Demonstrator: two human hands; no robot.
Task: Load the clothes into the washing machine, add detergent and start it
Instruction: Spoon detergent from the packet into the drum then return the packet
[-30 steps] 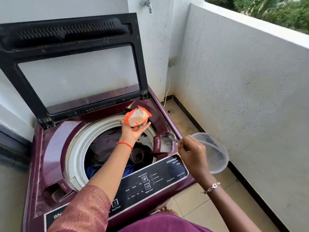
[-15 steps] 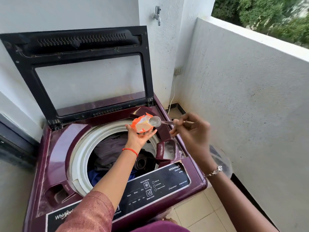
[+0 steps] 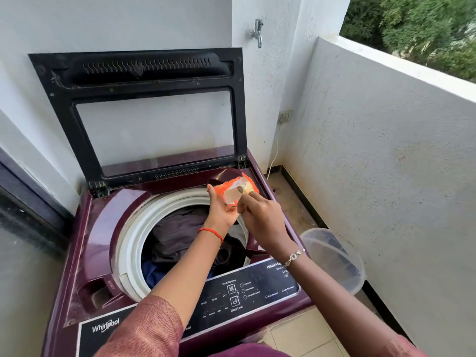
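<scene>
A maroon top-loading washing machine (image 3: 103,228) stands with its black-framed lid (image 3: 144,70) raised against the wall. Dark and blue clothes (image 3: 177,233) lie inside the white-rimmed drum (image 3: 134,235). My left hand (image 3: 221,215) holds an opened orange detergent packet (image 3: 226,188) above the drum's back right edge. My right hand (image 3: 265,220) is pinched at the packet's mouth, fingers closed on a small spoon (image 3: 241,189) whose bowl sits inside the packet. The machine's detergent tray is mostly hidden under my right wrist.
The control panel (image 3: 244,292) runs along the machine's front edge. A clear plastic tub (image 3: 334,256) sits on the tiled floor to the right, against the white balcony wall (image 3: 373,163). A tap (image 3: 257,32) and a socket (image 3: 284,115) are in the corner.
My right hand came up from the detergent tray with the spoon and pushed it into the packet. The left hand kept the packet over the drum. My view tilted upward.
</scene>
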